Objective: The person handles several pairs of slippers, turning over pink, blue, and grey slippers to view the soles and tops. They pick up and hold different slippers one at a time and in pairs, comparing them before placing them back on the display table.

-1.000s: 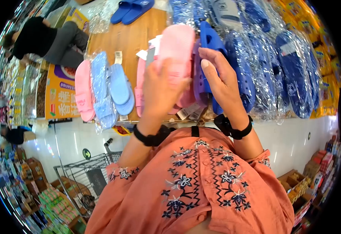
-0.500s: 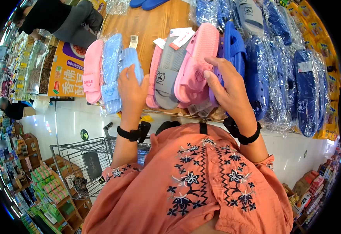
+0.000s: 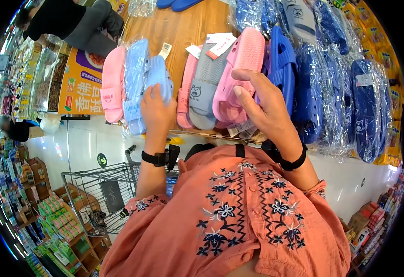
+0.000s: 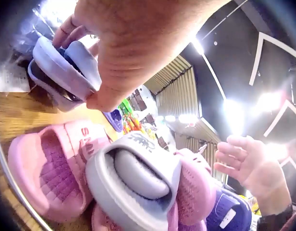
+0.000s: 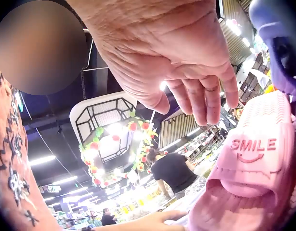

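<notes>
My left hand [image 3: 158, 108] is at a pair of light blue slippers [image 3: 156, 69] on the wooden table. In the left wrist view its thumb and fingers grip the pair [image 4: 61, 70] from both sides. To their left lie a plastic-wrapped light blue slipper [image 3: 135, 69] and a pink slipper [image 3: 113, 69] marked SMILE. A grey slipper [image 3: 203, 101] with a bear print stands right of the left hand, beside another pink one [image 3: 184, 94]. My right hand [image 3: 273, 106] hovers with loosely bent fingers, overlapping a larger pink slipper [image 3: 250, 48]; the right wrist view shows nothing in it.
Blue slippers [image 3: 281, 69], many of them plastic-wrapped [image 3: 366, 106], crowd the table's right side. White tags [image 3: 223, 46] lie over the grey slipper. A shopping cart [image 3: 105, 194] stands below left. Beyond the table's left side is a person in black [image 3: 56, 23].
My left hand has moved left from the large pink slipper to the light blue pair. The right hand has stayed near the pink slipper. The grey slipper has come into full view.
</notes>
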The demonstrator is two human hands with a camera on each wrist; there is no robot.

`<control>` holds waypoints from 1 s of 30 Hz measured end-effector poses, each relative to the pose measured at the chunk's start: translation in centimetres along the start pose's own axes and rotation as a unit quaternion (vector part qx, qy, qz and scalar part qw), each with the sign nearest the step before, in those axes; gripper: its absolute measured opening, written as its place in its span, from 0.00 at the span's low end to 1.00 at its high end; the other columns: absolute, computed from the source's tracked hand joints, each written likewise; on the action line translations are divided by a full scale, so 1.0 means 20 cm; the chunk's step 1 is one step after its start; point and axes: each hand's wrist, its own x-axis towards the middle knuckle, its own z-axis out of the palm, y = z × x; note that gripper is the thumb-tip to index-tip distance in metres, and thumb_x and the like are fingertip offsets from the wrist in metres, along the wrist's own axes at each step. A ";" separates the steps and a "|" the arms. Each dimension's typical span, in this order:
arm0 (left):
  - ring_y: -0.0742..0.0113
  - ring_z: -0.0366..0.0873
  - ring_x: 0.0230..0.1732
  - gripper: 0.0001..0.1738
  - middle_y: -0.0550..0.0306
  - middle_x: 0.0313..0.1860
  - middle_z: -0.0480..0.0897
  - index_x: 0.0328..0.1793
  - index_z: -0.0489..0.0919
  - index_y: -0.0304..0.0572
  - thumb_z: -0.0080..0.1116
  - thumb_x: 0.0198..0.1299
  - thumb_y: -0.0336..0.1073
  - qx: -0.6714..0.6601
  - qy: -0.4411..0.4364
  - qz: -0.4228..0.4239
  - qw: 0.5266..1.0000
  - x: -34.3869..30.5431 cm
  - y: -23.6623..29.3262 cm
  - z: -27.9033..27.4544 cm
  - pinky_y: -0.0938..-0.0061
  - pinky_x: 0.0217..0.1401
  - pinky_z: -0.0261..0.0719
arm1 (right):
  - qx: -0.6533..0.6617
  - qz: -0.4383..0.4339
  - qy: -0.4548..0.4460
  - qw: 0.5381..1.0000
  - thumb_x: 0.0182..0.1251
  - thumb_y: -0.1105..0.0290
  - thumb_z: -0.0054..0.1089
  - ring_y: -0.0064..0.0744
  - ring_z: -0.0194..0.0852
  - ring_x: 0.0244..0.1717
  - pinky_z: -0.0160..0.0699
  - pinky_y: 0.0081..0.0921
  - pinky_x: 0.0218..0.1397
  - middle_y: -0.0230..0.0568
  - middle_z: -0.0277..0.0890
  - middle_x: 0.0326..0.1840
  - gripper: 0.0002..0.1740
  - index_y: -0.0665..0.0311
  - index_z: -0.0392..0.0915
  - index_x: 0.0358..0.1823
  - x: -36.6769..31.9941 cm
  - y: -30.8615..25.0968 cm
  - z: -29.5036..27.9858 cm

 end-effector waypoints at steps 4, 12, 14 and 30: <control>0.37 0.76 0.65 0.34 0.31 0.65 0.77 0.72 0.73 0.28 0.65 0.63 0.41 -0.144 0.027 -0.067 0.987 0.06 -0.03 -0.02 0.54 0.69 0.74 | 0.004 0.003 0.006 1.000 0.70 0.72 0.62 0.54 0.81 0.56 0.78 0.41 0.61 0.54 0.82 0.53 0.18 0.71 0.78 0.58 0.00 0.01 0.02; 0.59 0.79 0.64 0.26 0.46 0.63 0.81 0.70 0.74 0.30 0.50 0.75 0.43 -0.642 0.002 -0.221 0.734 0.13 0.06 -0.23 0.64 0.69 0.75 | -0.005 0.001 0.008 1.000 0.71 0.71 0.60 0.53 0.81 0.55 0.78 0.41 0.60 0.54 0.82 0.53 0.17 0.71 0.78 0.58 0.00 0.02 0.05; 0.59 0.79 0.65 0.26 0.48 0.64 0.81 0.70 0.75 0.33 0.47 0.76 0.46 -0.701 0.005 -0.244 0.670 0.13 0.04 -0.22 0.62 0.69 0.76 | -0.006 0.004 0.005 1.000 0.71 0.71 0.60 0.53 0.81 0.55 0.78 0.41 0.60 0.54 0.82 0.53 0.18 0.70 0.78 0.59 0.00 0.02 0.05; 0.55 0.82 0.65 0.26 0.54 0.64 0.84 0.67 0.79 0.41 0.43 0.75 0.48 -0.803 0.002 -0.300 0.515 0.12 0.17 -0.32 0.55 0.70 0.80 | 0.657 -0.030 -0.204 0.725 0.75 0.72 0.58 0.35 0.84 0.42 0.86 0.39 0.49 0.46 0.83 0.41 0.13 0.62 0.82 0.57 0.08 -0.29 -0.22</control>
